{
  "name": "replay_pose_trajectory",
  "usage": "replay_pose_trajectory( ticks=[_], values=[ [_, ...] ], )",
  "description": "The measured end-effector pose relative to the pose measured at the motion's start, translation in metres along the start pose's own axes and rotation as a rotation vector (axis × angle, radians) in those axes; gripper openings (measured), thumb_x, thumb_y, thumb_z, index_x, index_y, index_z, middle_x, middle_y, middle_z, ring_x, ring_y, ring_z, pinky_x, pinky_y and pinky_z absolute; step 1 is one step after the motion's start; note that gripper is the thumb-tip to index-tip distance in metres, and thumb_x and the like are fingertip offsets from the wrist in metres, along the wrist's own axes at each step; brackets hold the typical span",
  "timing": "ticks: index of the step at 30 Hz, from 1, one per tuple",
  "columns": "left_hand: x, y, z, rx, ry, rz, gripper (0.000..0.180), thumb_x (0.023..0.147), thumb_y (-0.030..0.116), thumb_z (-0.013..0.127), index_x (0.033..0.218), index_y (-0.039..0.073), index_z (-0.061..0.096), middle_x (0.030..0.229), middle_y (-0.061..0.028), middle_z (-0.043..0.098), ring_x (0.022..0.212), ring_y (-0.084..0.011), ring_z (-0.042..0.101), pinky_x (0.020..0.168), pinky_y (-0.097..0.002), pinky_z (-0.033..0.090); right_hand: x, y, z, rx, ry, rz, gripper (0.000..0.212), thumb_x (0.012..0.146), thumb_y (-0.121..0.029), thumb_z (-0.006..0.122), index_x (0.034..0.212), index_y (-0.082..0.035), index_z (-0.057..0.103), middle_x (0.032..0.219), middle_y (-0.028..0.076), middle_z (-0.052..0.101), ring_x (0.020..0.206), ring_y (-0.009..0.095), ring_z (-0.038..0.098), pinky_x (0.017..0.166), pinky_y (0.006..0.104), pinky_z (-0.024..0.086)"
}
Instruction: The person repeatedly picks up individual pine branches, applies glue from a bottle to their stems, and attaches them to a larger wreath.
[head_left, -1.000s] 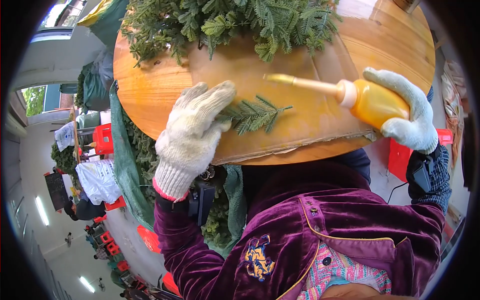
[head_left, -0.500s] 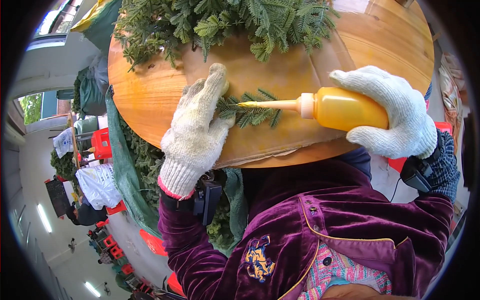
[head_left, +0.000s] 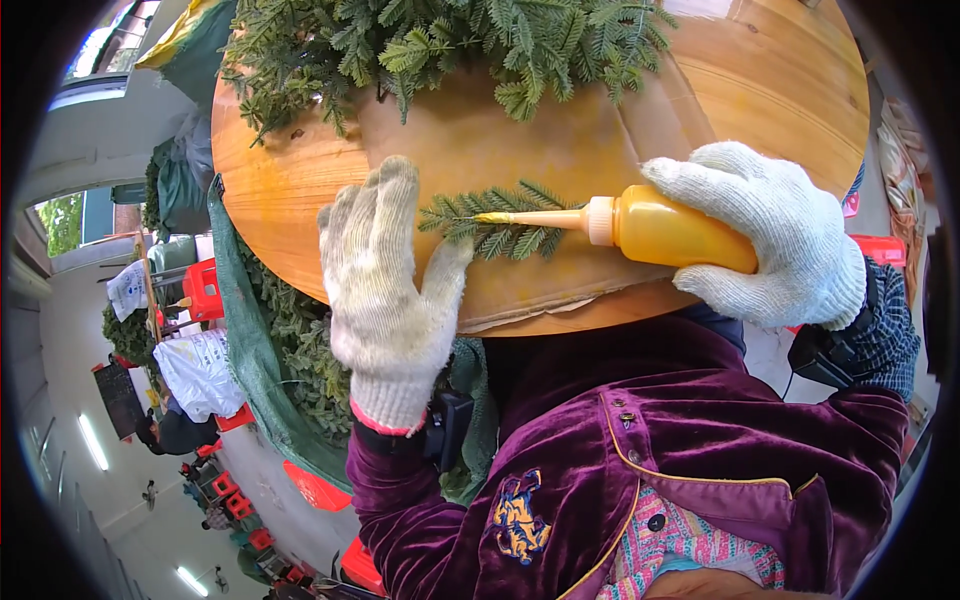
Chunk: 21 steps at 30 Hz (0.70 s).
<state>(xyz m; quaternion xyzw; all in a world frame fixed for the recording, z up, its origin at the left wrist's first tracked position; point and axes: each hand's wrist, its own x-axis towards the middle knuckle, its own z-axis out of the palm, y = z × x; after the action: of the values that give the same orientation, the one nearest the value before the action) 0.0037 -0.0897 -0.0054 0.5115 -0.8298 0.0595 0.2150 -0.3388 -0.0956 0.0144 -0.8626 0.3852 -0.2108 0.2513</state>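
Note:
My right hand, in a white knit glove, is closed around a squeeze bottle of yellow liquid. The bottle lies nearly level, its long nozzle pointing left over a small green fir sprig. Yellow shows at the nozzle tip, above the left half of the sprig. On the left, my gloved left hand is open with fingers stretched out. Its thumb reaches the sprig's lower left edge; whether it touches cannot be made out. Under the sprig is a brown cardboard sheet.
A heap of fir branches covers the far side of the round wooden table. Left of the table, a green sack holds more greenery. Red stools and white bags stand farther left.
My left hand has moved back toward me and opened off the sprig, showing more of its left end. The bottle in my right hand has shifted slightly left and down.

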Motion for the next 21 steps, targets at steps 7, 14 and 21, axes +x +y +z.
replay_pose_trajectory(
  ticks=[7, 14, 21],
  values=[
    [-0.015, 0.027, 0.002, -0.290, -0.050, -0.211, 0.079, 0.081, 0.014, 0.084, 0.150, -0.004, 0.048, 0.146, -0.0222, 0.059, 0.130, -0.0388, 0.059, 0.116, -0.0550, 0.037, -0.002, 0.000, 0.004, -0.077, 0.019, -0.037, 0.078, 0.067, -0.016, 0.085, 0.140, -0.005, 0.061, 0.112, 0.019, 0.067, 0.097, 0.040, 0.068, 0.084, 0.0435, 0.056],
    [-0.014, 0.037, 0.011, -0.328, -0.057, -0.382, 0.090, 0.081, 0.017, 0.085, 0.155, -0.007, 0.039, 0.126, -0.0260, 0.068, 0.112, -0.0385, 0.063, 0.105, -0.0517, 0.045, 0.008, -0.007, -0.009, -0.114, -0.062, -0.036, 0.079, 0.064, -0.012, 0.083, 0.140, -0.012, 0.063, 0.105, 0.017, 0.066, 0.089, 0.038, 0.068, 0.077, 0.0439, 0.056],
    [-0.012, 0.039, 0.013, -0.211, -0.064, -0.315, 0.093, 0.080, 0.018, 0.086, 0.154, -0.010, 0.038, 0.123, -0.0265, 0.068, 0.109, -0.0388, 0.063, 0.103, -0.0508, 0.045, 0.010, -0.021, -0.021, -0.247, -0.099, -0.036, 0.078, 0.064, -0.010, 0.083, 0.139, -0.011, 0.063, 0.102, 0.016, 0.064, 0.085, 0.038, 0.067, 0.073, 0.0440, 0.055]
  ],
)
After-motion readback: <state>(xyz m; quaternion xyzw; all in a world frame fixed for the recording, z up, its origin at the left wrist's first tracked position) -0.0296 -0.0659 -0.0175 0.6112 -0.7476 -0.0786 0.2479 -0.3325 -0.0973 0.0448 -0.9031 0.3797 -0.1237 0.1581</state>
